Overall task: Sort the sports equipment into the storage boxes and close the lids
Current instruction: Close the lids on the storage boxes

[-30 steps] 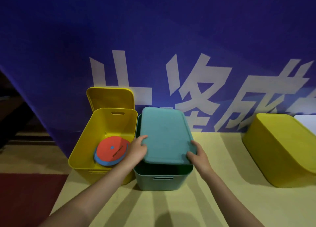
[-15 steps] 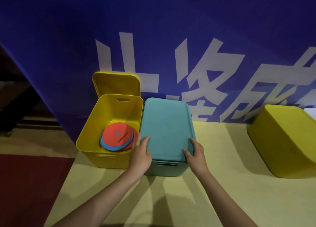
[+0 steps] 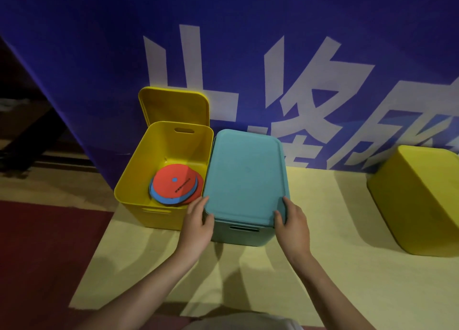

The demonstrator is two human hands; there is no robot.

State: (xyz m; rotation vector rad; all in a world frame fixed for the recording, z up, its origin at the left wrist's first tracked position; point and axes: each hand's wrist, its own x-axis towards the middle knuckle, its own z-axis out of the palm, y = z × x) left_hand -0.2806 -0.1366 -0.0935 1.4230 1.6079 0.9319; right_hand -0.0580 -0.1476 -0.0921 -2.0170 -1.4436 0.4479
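A teal lid (image 3: 246, 178) lies flat on top of the teal storage box (image 3: 244, 239). My left hand (image 3: 197, 227) grips the lid's near left corner and my right hand (image 3: 293, 227) grips its near right corner, thumbs on the front edge. To the left stands an open yellow box (image 3: 129, 183) holding red and blue flat discs (image 3: 173, 183). Its yellow lid (image 3: 173, 106) leans upright behind it against the banner. The teal box's contents are hidden.
A blue banner (image 3: 248, 56) with white characters forms the back wall. Another yellow box (image 3: 417, 200), bottom up, sits at the right. The boxes stand on a pale yellow mat (image 3: 335, 267); a red mat (image 3: 37, 255) lies to the left.
The teal lid, tilted above the box a second ago, has come down flat onto the box. Both hands slid back to its near corners.
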